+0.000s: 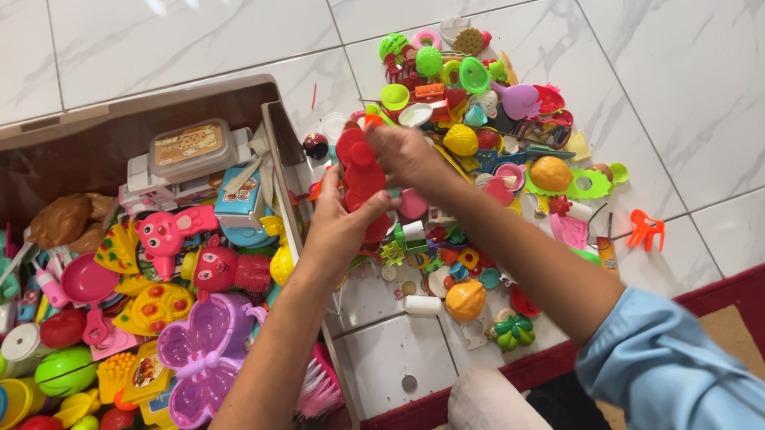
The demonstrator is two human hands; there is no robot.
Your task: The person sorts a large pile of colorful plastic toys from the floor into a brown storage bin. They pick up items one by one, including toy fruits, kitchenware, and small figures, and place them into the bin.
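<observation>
White marble-look floor tiles (pixel 181 35) run under everything here, with a brown storage box (pixel 100 132) crammed with plastic toys on one side and a loose heap of small toys (pixel 481 135) spilled across the tiles on the other. Between the two, just above the box's edge, both hands meet on a red plastic toy (pixel 362 177), a lumpy piece built of rounded lobes. The left hand (pixel 336 229) cups it from below with fingers curled up around its lower part, while the right hand (pixel 406 155) closes over its top, fingers bent and pinching. It looks like thin moulded plastic, so I'd judge it light, stiff and a little slick, hardly fragile; the narrow waists between the lobes seem the surest places to grip. A pink pig-shaped toy (pixel 167 231) and a purple butterfly-shaped tray (pixel 202 353) lie in the box near the left forearm.
</observation>
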